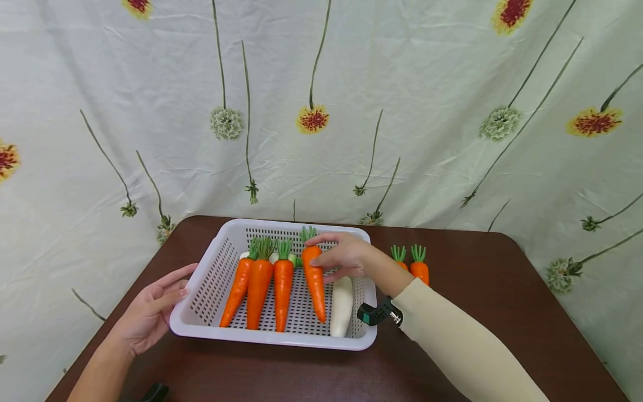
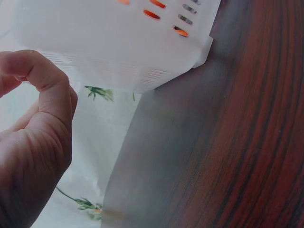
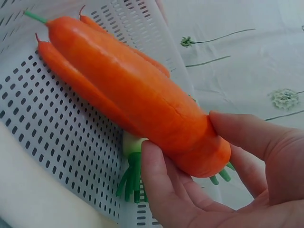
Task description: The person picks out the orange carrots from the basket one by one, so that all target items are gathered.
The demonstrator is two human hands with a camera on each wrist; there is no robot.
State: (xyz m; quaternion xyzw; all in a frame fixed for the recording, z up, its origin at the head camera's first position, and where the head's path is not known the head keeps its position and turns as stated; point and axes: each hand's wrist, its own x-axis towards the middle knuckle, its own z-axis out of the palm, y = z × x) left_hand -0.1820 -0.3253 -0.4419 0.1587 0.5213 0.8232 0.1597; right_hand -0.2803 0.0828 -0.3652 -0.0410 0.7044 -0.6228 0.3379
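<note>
A white perforated plastic basket [image 1: 201, 329] sits on the table, with my left hand [image 1: 150, 312] gripping its left rim, thumb at the edge. In the left wrist view that hand [image 2: 42, 109] shows curled fingers beside the basket's wall [image 2: 104, 42]. My right hand [image 1: 346, 257] pinches an orange carrot [image 1: 313, 282] near its green top, over the basket. Close up, the right hand [image 3: 190, 190] has thumb and fingers around the thick end of this carrot [image 3: 137, 95]. Left of it, several carrots [image 1: 260, 296] lie side by side in the basket.
A white radish [image 1: 341, 310] lies at the basket's right side. Behind the carrots, white vegetables with green tops [image 1: 292, 259] are partly hidden. Two more carrots [image 1: 419, 271] lie on the dark wooden table [image 1: 482, 290], partly behind my right arm. A flowered cloth [image 1: 281, 156] hangs behind.
</note>
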